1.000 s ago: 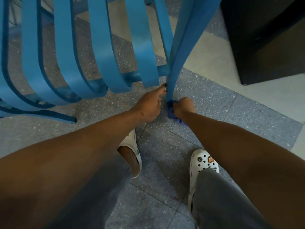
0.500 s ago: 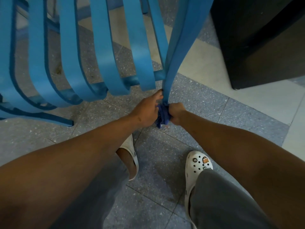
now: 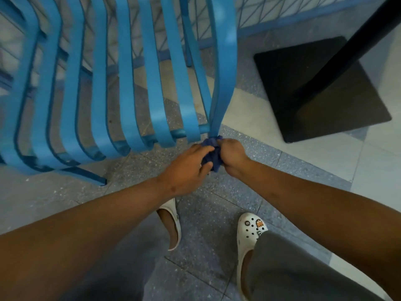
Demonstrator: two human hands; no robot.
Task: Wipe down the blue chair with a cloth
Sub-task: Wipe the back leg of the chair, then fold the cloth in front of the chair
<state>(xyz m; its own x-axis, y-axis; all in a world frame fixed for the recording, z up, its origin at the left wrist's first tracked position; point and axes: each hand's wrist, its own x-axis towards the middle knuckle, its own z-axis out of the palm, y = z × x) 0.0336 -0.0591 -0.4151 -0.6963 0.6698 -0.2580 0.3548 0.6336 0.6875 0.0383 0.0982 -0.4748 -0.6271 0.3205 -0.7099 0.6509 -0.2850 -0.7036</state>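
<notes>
The dark blue cloth (image 3: 211,152), half a second ago bunched lower, is now gripped between left hand (image 3: 188,165) and right hand (image 3: 231,154), just below the blue chair (image 3: 223,68) end slat, suggesting regathering before another pass.

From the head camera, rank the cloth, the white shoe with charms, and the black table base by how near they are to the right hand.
1. Cloth: gripped in the right hand, at the chair's right edge.
2. White shoe with charms: on the floor below the hand.
3. Black table base: up and to the right.
</notes>
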